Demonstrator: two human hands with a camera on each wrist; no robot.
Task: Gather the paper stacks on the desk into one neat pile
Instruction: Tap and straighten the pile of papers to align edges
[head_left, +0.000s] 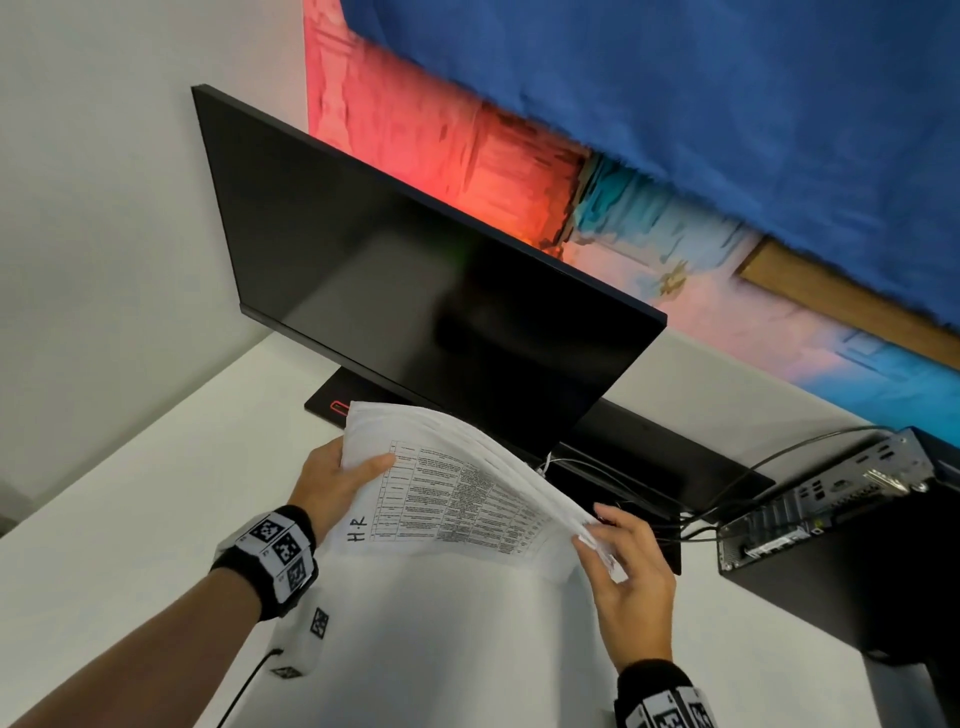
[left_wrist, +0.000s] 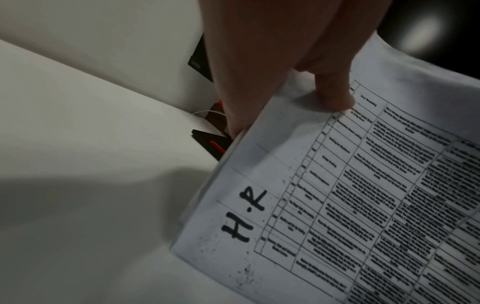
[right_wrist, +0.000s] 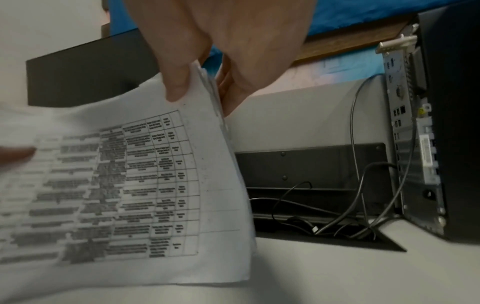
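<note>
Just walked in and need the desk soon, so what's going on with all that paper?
A person is holding a paper stack with both hands in front of the dark monitor. The left hand grips one side edge, thumb on the top sheet beside a handwritten "H.R"; the right hand pinches the opposite edge. The stack bows between them, its lower edge down at the white desk, and its sheets are fanned, not yet squared. A computer case with cables sits to the right.

white table-printed paper stack (head_left: 467, 483), black monitor (head_left: 415, 270)
</note>
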